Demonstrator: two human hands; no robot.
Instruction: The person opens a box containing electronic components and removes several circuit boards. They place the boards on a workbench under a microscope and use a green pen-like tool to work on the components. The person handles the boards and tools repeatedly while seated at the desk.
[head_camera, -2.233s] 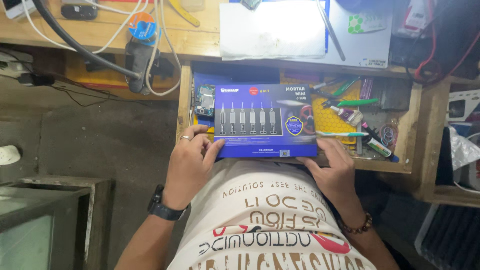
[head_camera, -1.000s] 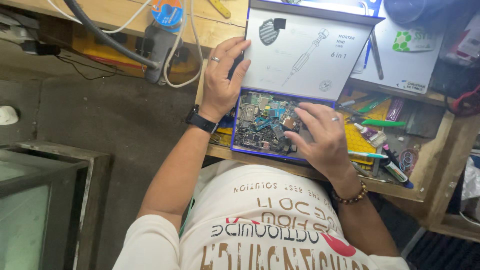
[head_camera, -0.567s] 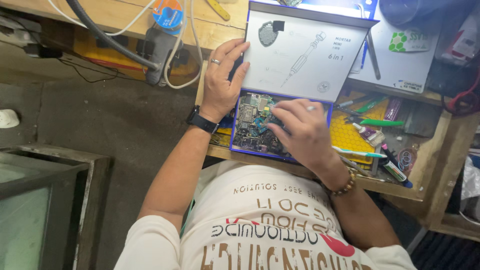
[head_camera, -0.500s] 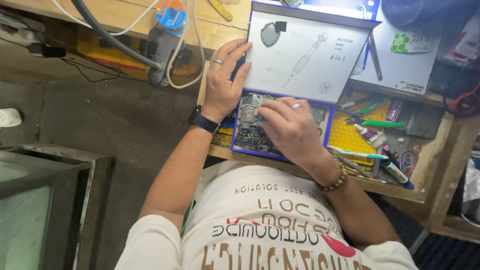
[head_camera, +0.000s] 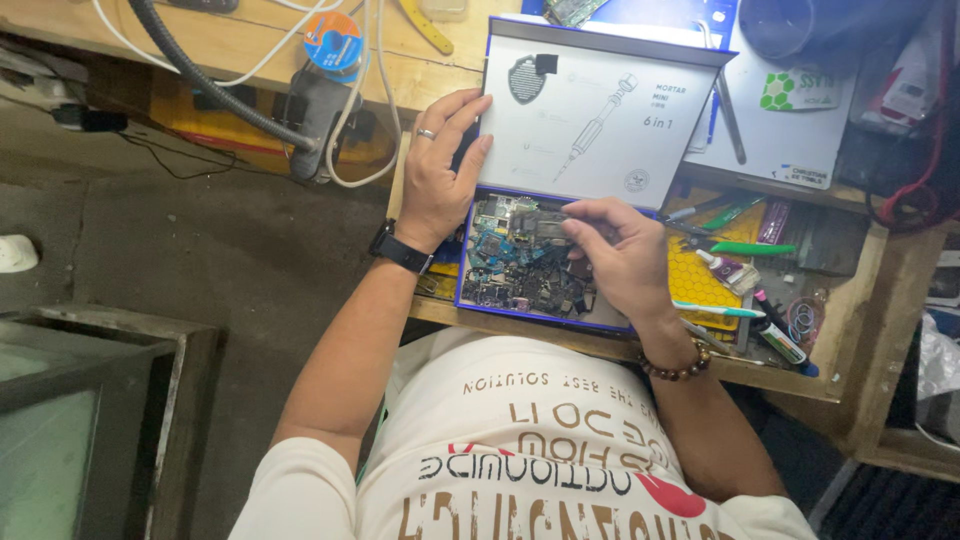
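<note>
A blue box (head_camera: 463, 296) lies open on a wooden drawer in front of me. It is filled with several small circuit boards (head_camera: 510, 265). Its white lid (head_camera: 600, 110) stands tilted back against the bench. My left hand (head_camera: 440, 170) grips the lid's left edge, thumb on the inside face. My right hand (head_camera: 625, 265) reaches into the box from the right. Its fingertips are pinched together on a small part at the top middle of the pile.
A yellow mat (head_camera: 700, 285), green-handled tools (head_camera: 750, 248) and small tubes fill the drawer right of the box. On the bench lie a black hose (head_camera: 200, 80), a solder spool (head_camera: 333, 28), white cables and tweezers (head_camera: 730, 115). A glass-topped cabinet (head_camera: 60, 430) stands at lower left.
The box was shut and held in both hands; now its lid is up with my left hand on it. My right hand has moved from the box's right side leftward into the boards.
</note>
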